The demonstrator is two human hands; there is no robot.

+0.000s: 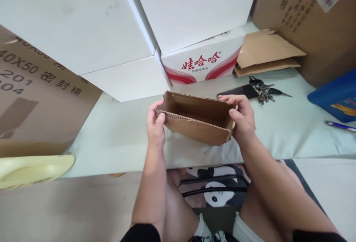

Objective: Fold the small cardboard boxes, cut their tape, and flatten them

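A small brown cardboard box (pixel 194 128), its top uncovered, is held between my two hands above the pale green cloth surface (pixel 119 134). My left hand (pixel 156 123) grips its left end, with the thumb on the near rim. At the opposite end, my right hand (pixel 243 115) has its fingers over the far corner and its thumb on the short side. The inside of the box shows bare cardboard walls. Just behind my right hand lie a dark phone (pixel 241 92) and a bunch of keys (pixel 264 90).
White boxes (pixel 194 8) stand at the back above a white and red carton (pixel 203 62). Folded cardboard (pixel 269 51) rests beside it. Large brown cartons (pixel 314 23) flank both sides. A blue container (pixel 336 93), a pen (pixel 340 125) and a yellow object (pixel 36 169) lie near the edges.
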